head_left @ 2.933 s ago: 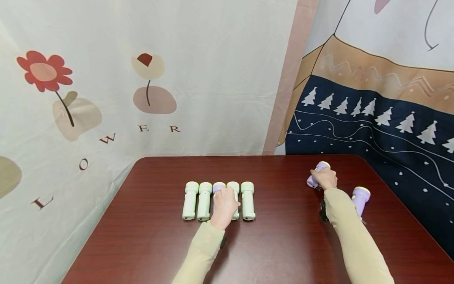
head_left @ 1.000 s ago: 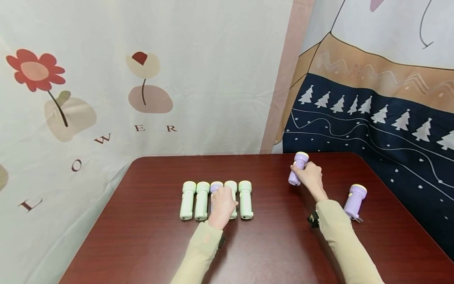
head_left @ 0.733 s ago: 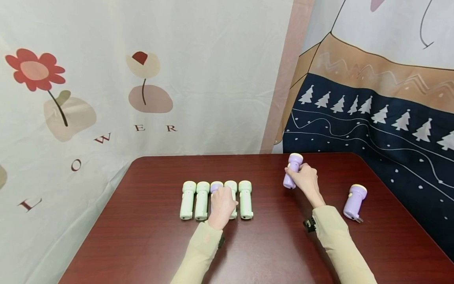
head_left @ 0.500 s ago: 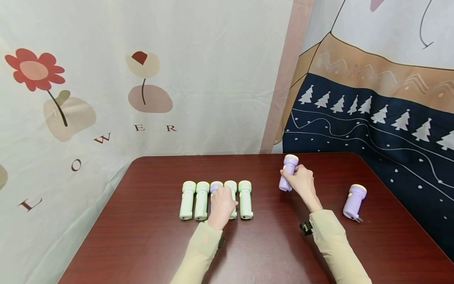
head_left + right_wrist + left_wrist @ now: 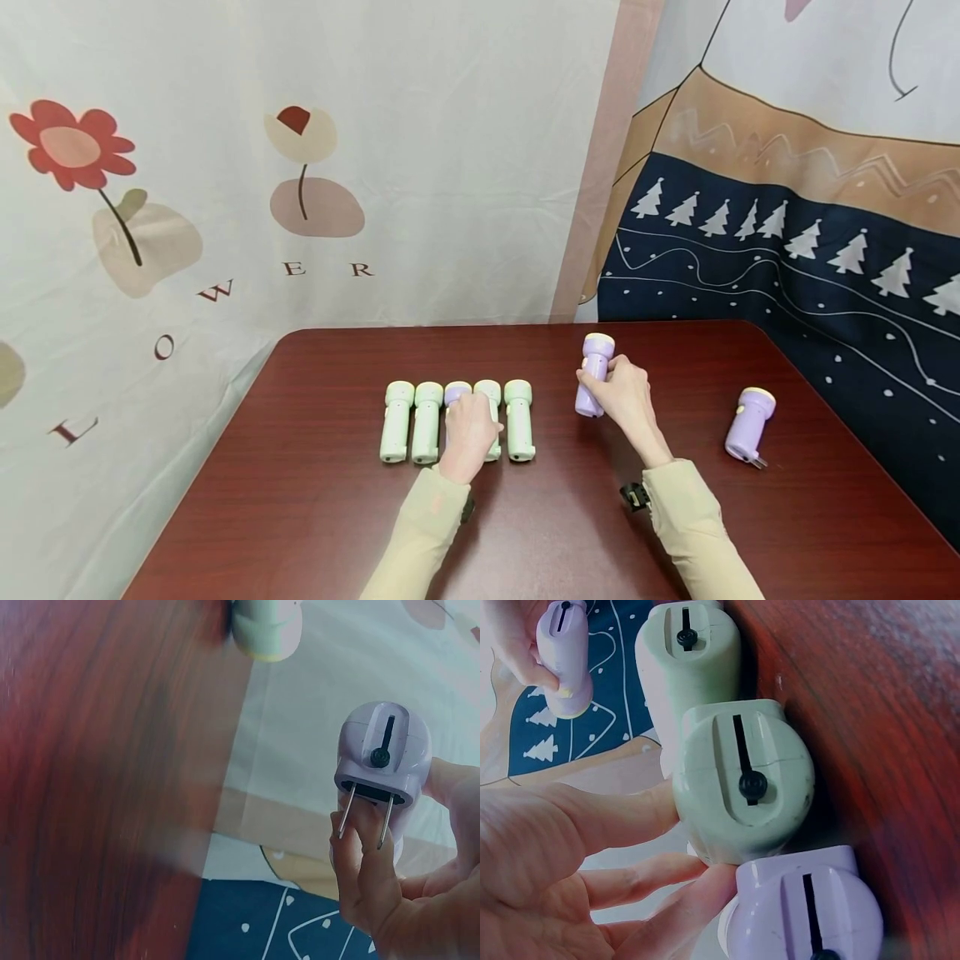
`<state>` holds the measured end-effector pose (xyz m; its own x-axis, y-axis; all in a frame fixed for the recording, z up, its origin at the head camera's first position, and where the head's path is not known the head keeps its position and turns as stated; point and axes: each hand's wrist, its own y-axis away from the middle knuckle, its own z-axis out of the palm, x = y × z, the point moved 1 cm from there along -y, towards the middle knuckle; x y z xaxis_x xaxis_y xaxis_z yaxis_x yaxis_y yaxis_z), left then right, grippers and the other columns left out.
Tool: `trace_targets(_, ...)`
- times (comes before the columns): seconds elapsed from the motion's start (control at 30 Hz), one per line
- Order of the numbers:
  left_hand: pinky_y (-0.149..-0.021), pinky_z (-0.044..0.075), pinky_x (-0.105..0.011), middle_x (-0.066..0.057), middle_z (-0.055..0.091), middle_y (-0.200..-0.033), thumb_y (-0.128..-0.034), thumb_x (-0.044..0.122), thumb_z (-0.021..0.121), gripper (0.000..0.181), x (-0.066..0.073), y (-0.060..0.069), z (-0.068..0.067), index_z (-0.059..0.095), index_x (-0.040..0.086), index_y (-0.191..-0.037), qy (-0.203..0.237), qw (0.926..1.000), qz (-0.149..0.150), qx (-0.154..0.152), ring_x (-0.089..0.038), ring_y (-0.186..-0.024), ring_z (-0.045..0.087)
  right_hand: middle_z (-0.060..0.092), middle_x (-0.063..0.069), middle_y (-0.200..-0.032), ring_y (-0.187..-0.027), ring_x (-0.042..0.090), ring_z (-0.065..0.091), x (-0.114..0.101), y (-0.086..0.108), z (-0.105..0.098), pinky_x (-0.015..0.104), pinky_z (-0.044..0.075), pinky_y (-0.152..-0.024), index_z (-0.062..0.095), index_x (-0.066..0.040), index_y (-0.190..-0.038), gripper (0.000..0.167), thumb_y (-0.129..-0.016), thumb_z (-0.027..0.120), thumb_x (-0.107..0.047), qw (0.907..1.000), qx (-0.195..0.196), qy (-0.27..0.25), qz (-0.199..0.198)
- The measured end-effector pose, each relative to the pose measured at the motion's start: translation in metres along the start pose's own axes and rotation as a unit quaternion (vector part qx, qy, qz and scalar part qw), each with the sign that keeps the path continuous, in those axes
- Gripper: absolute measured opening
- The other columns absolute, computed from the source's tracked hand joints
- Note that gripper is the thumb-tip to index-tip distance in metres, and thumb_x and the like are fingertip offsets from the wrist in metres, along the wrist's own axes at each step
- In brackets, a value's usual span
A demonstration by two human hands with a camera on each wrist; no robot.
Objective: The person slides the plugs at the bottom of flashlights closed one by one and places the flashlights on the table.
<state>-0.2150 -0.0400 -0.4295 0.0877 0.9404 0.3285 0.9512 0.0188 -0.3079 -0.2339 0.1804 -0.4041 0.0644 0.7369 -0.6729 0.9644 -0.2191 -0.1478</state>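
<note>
A row of flashlights lies on the table: pale green ones (image 5: 397,423) and one purple flashlight (image 5: 458,392) in the middle. My left hand (image 5: 471,429) covers part of the row. In the left wrist view its thumb and fingers pinch a green flashlight (image 5: 746,776), with the purple one right beside it. My right hand (image 5: 626,398) holds another purple flashlight (image 5: 595,375) in the air, lens end up and slightly tilted. Two metal prongs (image 5: 385,821) stick out of its base in the right wrist view.
One more purple flashlight (image 5: 750,425) lies at the table's right side, prongs out. The dark red table (image 5: 315,517) reaches the curtains behind it, one pale with flowers (image 5: 465,167), one navy with trees (image 5: 750,258).
My right hand has carried the purple flashlight from the back right leftward, toward the row, and turned it more upright. My left hand keeps its place on the row.
</note>
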Motion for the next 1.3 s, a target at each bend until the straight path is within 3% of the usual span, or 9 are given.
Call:
trace_targets(0.43,-0.055,0.050,-0.038,-0.015,0.064,-0.063,-0.0605,0.021,0.088,0.029,0.000,0.001,0.000,0.064,0.005,-0.059,-0.031,0.9985,0.037,0.026,-0.032,-0.059,0.061,0.063,0.019,-0.088,-0.070,0.023,0.059,-0.010,0.012,0.008,0.025,0.045,-0.051,0.055,0.004,-0.101,0.049,-0.080,0.070,-0.038,0.9998,-0.010,-0.015,0.000)
trace_targets(0.7,-0.056,0.051,-0.041,-0.018,0.063,-0.067,-0.0614,0.019,0.087,0.028,-0.002,0.002,-0.003,0.064,0.002,-0.063,0.025,0.9996,0.009,0.000,-0.037,-0.063,0.062,0.063,0.020,-0.091,-0.071,0.023,0.059,-0.015,0.017,0.009,0.027,0.049,-0.052,0.054,0.004,-0.103,0.048,-0.081,0.070,-0.036,0.9994,-0.024,-0.023,0.005)
trace_targets(1.0,-0.053,0.051,-0.039,-0.017,0.061,-0.066,-0.0625,0.022,0.087,0.030,-0.001,0.003,-0.004,0.065,0.002,-0.062,0.038,0.9992,-0.010,0.000,-0.036,-0.064,0.063,0.063,0.020,-0.090,-0.071,0.022,0.059,-0.018,0.022,0.009,0.027,0.049,-0.052,0.055,0.004,-0.103,0.049,-0.081,0.070,-0.036,0.9994,-0.027,-0.023,0.000)
trace_targets(1.2,-0.054,0.048,-0.039,-0.013,0.062,-0.064,-0.0628,0.025,0.085,0.029,0.007,0.009,-0.004,0.065,0.004,-0.065,-0.028,0.9978,0.034,0.049,-0.031,-0.059,0.061,0.064,0.020,-0.091,-0.072,0.023,0.060,-0.019,0.022,0.011,0.027,0.050,-0.052,0.055,0.004,-0.104,0.050,-0.080,0.070,-0.037,0.9992,-0.032,-0.026,0.003)
trace_targets(1.3,-0.055,0.047,-0.041,-0.014,0.062,-0.068,-0.0641,0.023,0.084,0.027,0.014,0.013,-0.004,0.066,0.003,-0.071,-0.026,0.9967,0.052,0.056,-0.031,-0.062,0.063,0.063,0.019,-0.089,-0.071,0.022,0.059,-0.019,0.023,0.012,0.026,0.048,-0.052,0.055,0.004,-0.103,0.050,-0.080,0.070,-0.038,0.9992,-0.032,-0.024,0.001)
